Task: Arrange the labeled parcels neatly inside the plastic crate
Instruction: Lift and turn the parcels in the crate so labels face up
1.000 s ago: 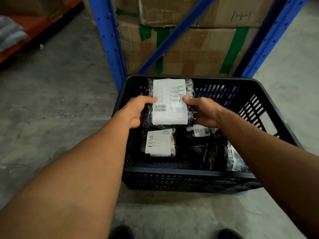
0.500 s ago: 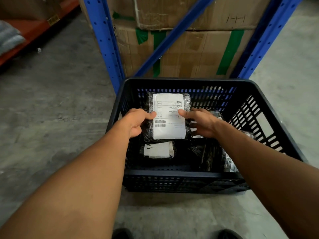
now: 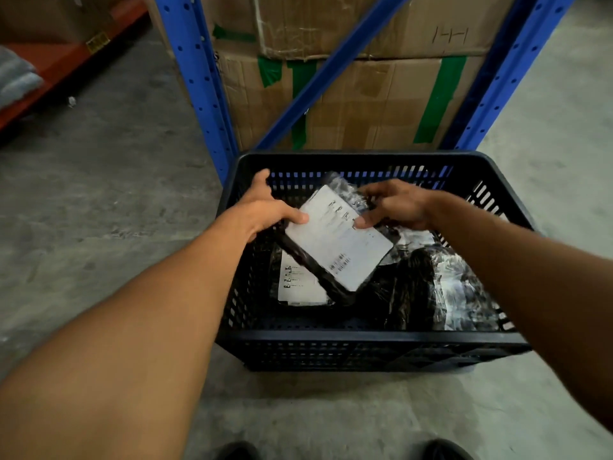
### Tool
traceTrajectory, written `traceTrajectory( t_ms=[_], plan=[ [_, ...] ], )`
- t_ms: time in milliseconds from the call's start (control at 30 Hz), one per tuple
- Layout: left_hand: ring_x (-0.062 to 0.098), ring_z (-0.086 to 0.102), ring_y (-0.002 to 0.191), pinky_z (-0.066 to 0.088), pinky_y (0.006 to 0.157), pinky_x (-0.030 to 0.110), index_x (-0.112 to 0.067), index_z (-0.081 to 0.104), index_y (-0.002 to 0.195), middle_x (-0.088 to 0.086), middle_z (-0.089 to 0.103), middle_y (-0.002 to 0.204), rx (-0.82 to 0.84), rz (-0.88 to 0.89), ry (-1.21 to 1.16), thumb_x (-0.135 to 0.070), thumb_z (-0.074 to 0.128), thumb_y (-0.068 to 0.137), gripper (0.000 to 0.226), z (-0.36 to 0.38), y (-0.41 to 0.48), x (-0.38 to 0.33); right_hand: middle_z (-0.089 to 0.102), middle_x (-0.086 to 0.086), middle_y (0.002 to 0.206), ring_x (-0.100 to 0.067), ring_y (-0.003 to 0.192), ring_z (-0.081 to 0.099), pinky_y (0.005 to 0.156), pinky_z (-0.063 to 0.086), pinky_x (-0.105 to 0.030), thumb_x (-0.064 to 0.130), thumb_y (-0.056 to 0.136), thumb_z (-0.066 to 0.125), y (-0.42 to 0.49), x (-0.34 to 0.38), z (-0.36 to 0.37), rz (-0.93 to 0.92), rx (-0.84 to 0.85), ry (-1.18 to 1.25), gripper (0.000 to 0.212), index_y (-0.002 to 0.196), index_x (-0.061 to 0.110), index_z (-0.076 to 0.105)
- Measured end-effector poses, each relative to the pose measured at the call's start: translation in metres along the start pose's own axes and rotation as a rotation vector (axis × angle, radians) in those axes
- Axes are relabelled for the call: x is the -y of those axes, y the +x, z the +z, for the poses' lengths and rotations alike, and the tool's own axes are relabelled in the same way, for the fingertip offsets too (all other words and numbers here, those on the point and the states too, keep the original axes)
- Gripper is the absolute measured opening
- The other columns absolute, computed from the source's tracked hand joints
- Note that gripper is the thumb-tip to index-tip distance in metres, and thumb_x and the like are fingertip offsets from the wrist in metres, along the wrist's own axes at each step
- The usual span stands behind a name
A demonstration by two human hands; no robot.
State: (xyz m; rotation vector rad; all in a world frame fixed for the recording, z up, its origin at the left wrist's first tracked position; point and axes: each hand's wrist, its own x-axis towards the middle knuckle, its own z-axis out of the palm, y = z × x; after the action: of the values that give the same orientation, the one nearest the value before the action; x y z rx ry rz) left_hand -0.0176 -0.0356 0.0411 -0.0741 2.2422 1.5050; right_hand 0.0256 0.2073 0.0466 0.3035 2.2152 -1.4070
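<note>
A black plastic crate (image 3: 368, 332) stands on the concrete floor in front of me. Inside it I hold a black-wrapped parcel with a large white label (image 3: 335, 239), tilted diagonally with its barcode end toward me. My left hand (image 3: 265, 210) grips its left edge and my right hand (image 3: 394, 204) grips its upper right end. Beneath it lies a second labeled parcel (image 3: 297, 283) flat on the crate's left floor. More black shiny-wrapped parcels (image 3: 431, 287) are piled in the crate's right half.
Blue rack uprights (image 3: 199, 78) and a diagonal brace stand just behind the crate, with stacked cardboard boxes (image 3: 365, 94) taped in green. An orange shelf (image 3: 49, 61) runs along the far left. My shoes (image 3: 444, 451) are at the bottom edge.
The parcel has turned from upright to a diagonal tilt and dropped lower in the crate. Both hands moved with it, the left toward the crate's back left corner.
</note>
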Motion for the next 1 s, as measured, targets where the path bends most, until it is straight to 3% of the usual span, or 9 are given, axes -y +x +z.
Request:
traceTrajectory(
  t_ms=[167,267,367,433,567,667,767,900,1000],
  plan=[
    [0.025,0.052,0.129,0.044,0.105,0.036,-0.026,0.037,0.151,0.002,0.053,0.145,0.249,0.033,0.433,-0.017,0.095,0.057,0.111,0.012,-0.001,-0.007,0.056,-0.007,0.127,-0.03,0.119,0.052,0.107,0.042,-0.05,0.017,0.057,0.094,0.005,0.038,0.003,0.01,0.024,-0.381,0.084,0.127,0.021,0.049],
    [0.024,0.066,0.106,0.059,0.087,0.042,-0.025,0.058,0.13,0.003,0.07,0.117,0.227,-0.04,0.19,-0.008,0.095,0.055,0.085,0.012,0.001,0.009,0.061,-0.008,0.124,-0.03,0.116,0.059,0.104,0.045,-0.048,0.013,0.055,0.094,0.008,0.042,0.008,-0.046,-0.024,-0.33,0.098,0.135,0.018,0.038],
    [0.027,0.067,0.105,0.059,0.086,0.049,-0.015,0.057,0.125,0.007,0.07,0.115,0.069,-0.098,-0.179,-0.002,0.09,0.062,0.072,0.016,0.001,0.029,0.052,-0.01,0.137,-0.029,0.124,0.053,0.104,0.046,-0.046,0.033,0.062,0.091,0.014,0.032,0.014,-0.114,-0.44,-0.125,0.097,0.14,0.012,0.037],
    [0.029,0.068,0.104,0.06,0.082,0.048,-0.007,0.054,0.129,0.011,0.069,0.118,0.003,-0.162,-0.484,0.0,0.087,0.067,0.071,0.023,-0.002,0.036,0.044,-0.013,0.143,-0.038,0.129,0.047,0.102,0.045,-0.055,0.053,0.064,0.084,0.012,0.017,0.029,0.087,-0.611,0.245,0.107,0.146,0.01,0.028],
    [0.035,0.066,0.108,0.059,0.08,0.055,-0.009,0.045,0.136,0.016,0.066,0.124,-0.016,-0.198,-0.78,0.004,0.084,0.07,0.078,0.035,-0.005,0.036,0.066,-0.014,0.12,-0.039,0.102,0.066,0.083,0.055,-0.062,0.045,0.08,0.075,0.006,-0.008,0.066,0.233,-0.307,0.733,0.066,0.13,0.007,0.052],
    [0.038,0.061,0.114,0.05,0.094,0.061,-0.026,0.037,0.139,0.012,0.061,0.13,0.017,-0.235,-0.569,-0.013,0.087,0.073,0.084,0.026,-0.011,0.036,0.07,-0.015,0.103,-0.033,0.091,0.07,0.077,0.059,-0.057,0.035,0.087,0.071,0.005,-0.002,0.068,0.196,-0.307,0.662,0.046,0.116,0.003,0.058],
    [0.034,0.053,0.127,0.041,0.107,0.055,-0.016,0.046,0.142,0.009,0.056,0.139,-0.03,-0.308,-0.256,-0.038,0.084,0.075,0.08,0.01,-0.009,0.039,0.068,-0.015,0.107,-0.031,0.088,0.069,0.073,0.061,-0.05,0.036,0.09,0.067,0.007,-0.001,0.065,0.221,-0.289,0.5,0.044,0.114,0.001,0.057],
    [0.03,0.067,0.108,0.056,0.092,0.047,-0.006,0.059,0.126,0.011,0.066,0.128,-0.135,-0.338,-0.102,-0.022,0.081,0.074,0.06,0.013,0.018,0.063,0.068,-0.015,0.107,-0.032,0.088,0.068,0.07,0.06,-0.046,0.038,0.094,0.061,0.018,-0.014,0.082,0.264,-0.252,0.368,0.045,0.116,0.0,0.056],
    [0.032,0.068,0.105,0.058,0.091,0.043,-0.002,0.064,0.117,0.014,0.068,0.122,-0.234,-0.364,0.045,-0.009,0.073,0.084,0.035,0.023,0.02,0.076,0.064,-0.017,0.12,-0.038,0.105,0.063,0.086,0.056,-0.051,0.041,0.095,0.057,0.029,-0.022,0.099,0.306,-0.243,0.21,0.048,0.123,0.002,0.056]
  ],
)
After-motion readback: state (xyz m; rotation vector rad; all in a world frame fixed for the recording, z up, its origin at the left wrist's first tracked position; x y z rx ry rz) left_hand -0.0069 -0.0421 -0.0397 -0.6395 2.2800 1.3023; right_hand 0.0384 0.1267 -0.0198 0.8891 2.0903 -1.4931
